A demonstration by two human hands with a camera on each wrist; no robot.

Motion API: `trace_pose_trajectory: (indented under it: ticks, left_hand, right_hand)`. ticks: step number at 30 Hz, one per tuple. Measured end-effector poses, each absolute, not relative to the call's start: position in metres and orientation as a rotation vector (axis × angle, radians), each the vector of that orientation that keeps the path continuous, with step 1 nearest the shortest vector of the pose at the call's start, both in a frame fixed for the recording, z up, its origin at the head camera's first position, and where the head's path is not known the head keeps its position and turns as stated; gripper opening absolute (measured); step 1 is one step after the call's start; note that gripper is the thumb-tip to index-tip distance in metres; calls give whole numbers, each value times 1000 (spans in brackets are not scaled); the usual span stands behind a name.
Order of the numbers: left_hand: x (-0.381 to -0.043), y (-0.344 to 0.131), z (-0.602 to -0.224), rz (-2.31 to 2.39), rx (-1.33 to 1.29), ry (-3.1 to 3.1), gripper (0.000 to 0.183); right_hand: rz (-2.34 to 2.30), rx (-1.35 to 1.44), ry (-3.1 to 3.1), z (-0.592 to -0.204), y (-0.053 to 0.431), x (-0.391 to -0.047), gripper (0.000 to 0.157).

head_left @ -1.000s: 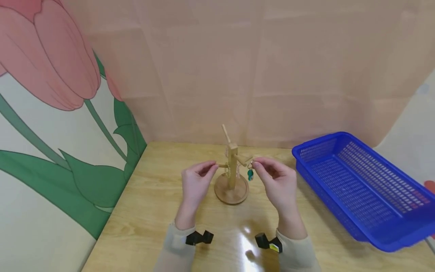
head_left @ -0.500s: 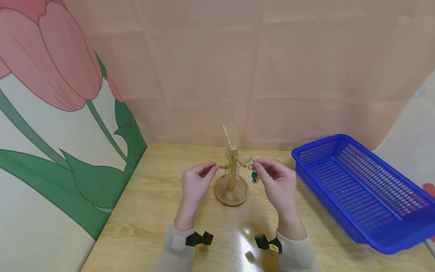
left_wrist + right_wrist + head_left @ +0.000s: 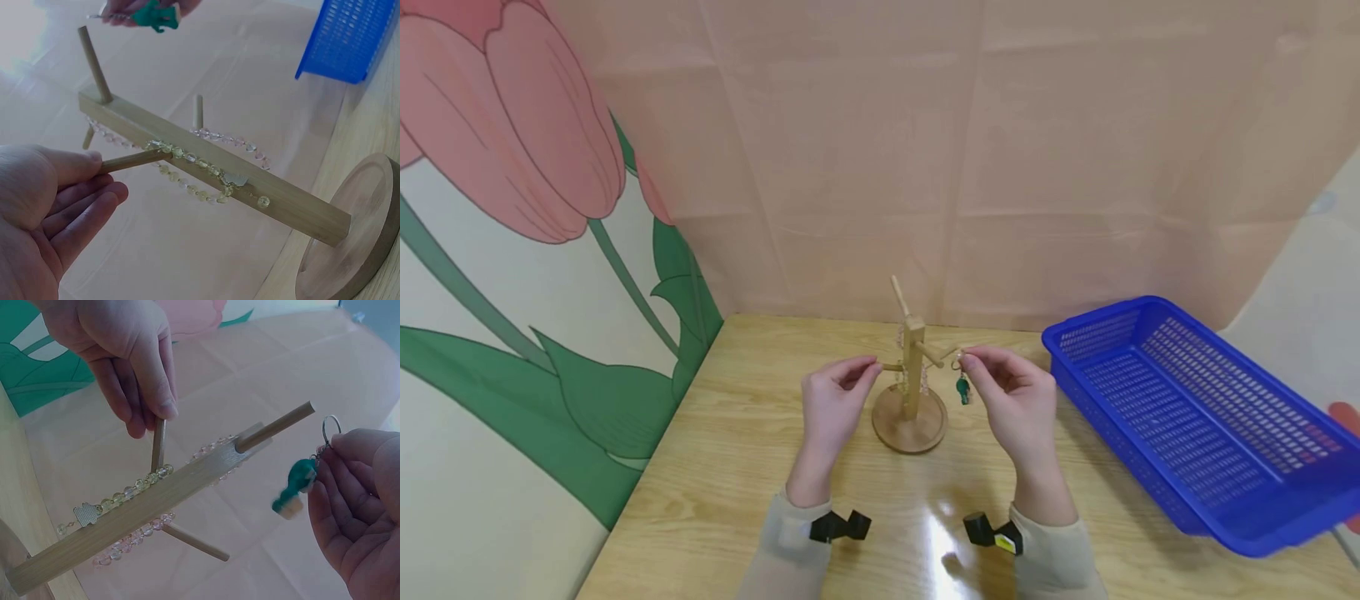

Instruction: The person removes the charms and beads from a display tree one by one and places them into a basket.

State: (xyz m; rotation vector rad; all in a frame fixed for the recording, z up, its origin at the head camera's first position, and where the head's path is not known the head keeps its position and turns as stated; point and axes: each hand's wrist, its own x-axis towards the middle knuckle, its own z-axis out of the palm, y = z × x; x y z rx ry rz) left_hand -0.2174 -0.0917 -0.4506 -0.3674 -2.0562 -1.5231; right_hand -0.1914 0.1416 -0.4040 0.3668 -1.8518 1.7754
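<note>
A wooden peg stand (image 3: 913, 375) with a round base stands upright on the table. My left hand (image 3: 838, 400) pinches the tip of its left peg (image 3: 131, 161) between thumb and forefinger. On that peg hangs a yellowish bead bracelet (image 3: 194, 164) with a small silvery charm. My right hand (image 3: 1017, 400) pinches a keychain (image 3: 297, 481) by its metal ring (image 3: 331, 429). Its green figure dangles below the fingers. In the right wrist view the ring is just beyond the tip of the upper front peg (image 3: 278, 426), apart from it. Pink bead bracelets (image 3: 134, 540) hang on other pegs.
A blue plastic basket (image 3: 1172, 425) with mesh sides stands on the table (image 3: 722, 467) to the right. Behind the stand hangs a pinkish backdrop (image 3: 850, 167), and a tulip-printed sheet (image 3: 512, 250) lines the left.
The keychain's green figure has swung slightly to the right beneath my right hand. My left hand stays on the peg; the stand has hardly moved.
</note>
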Motion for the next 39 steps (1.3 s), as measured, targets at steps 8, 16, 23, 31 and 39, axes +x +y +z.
trace_pose_trajectory:
  ticks: [8,16,23,31,39]
  left_hand:
    - [-217,-91,-450,-1561,-359,-2044,12]
    - [-215,-90,-451,-1558,-344,-2027,9]
    - [-215,-89,-452,-1590,-338,-2020,11]
    - [-215,-87,-453,-1615,-348,-2006,11]
    - [-214,-88,-453,-1636,-341,-1987,10]
  right_hand:
    - [1740,354,-1876,-404,144,-193,5]
    - [1740,308,-1906,-408,156,-201,6]
    - [1642,243,-2043,-410,186,-215,15]
    - [1631,80,-2259,-395,230,-224,34]
    - [1601,27,-2361,-369,267,-222,43]
